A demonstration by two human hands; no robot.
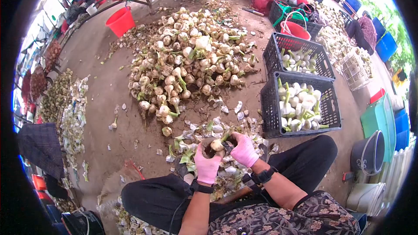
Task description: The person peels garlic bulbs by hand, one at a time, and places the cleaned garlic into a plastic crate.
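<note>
Handwriting [365, 165] too small to read surely marks a grey bucket [368, 146]; two black crates [278, 128] hold pale garlic [302, 104]. The left hand [208, 162] curls its fingers around a garlic bulb [217, 145] above scattered peelings [231, 170]; the right hand [245, 150] grips a dark object [228, 147] beside it.

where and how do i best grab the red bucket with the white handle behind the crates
I'd grip the red bucket by the top of its white handle, reaching from above: it arches up over the open mouth, while the back crate crowds the near side.
</note>
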